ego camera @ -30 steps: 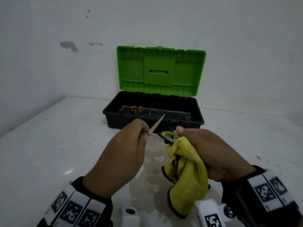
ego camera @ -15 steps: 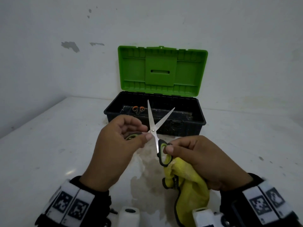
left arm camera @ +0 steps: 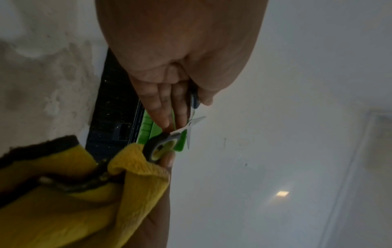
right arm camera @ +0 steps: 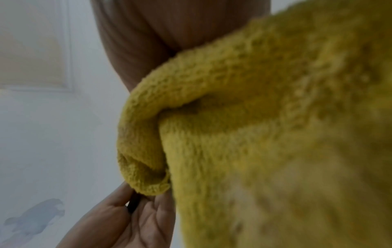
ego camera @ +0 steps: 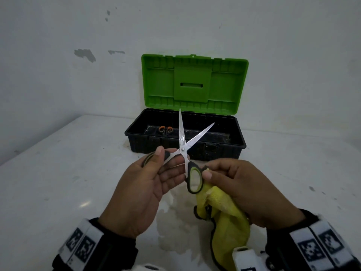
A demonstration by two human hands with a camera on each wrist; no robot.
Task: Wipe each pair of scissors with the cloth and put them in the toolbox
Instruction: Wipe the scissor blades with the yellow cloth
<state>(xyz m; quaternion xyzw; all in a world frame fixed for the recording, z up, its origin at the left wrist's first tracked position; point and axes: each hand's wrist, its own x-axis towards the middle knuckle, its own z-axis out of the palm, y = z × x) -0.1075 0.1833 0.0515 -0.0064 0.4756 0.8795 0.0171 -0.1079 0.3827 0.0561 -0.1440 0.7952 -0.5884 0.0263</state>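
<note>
A pair of scissors [ego camera: 183,147] with black and green handles is held up over the table, blades spread wide and pointing up toward the toolbox [ego camera: 185,145]. My left hand [ego camera: 150,173] pinches one handle between thumb and fingers. My right hand [ego camera: 234,184] pinches the other handle loop [ego camera: 194,178] and also grips the yellow cloth [ego camera: 224,222], which hangs below it. In the left wrist view the scissors [left arm camera: 182,129] and the cloth [left arm camera: 84,193] show beyond my fingers. The cloth [right arm camera: 254,134] fills the right wrist view. Orange-handled scissors [ego camera: 165,130] lie inside the box.
The black toolbox has its green lid [ego camera: 193,85] standing open against the white wall. The white table [ego camera: 58,173] carries a damp stain [ego camera: 175,222] under my hands.
The scissors went from nearly closed and wrapped near the cloth to spread wide open. My left hand shifted from the blade to a handle, and both hands rose a little.
</note>
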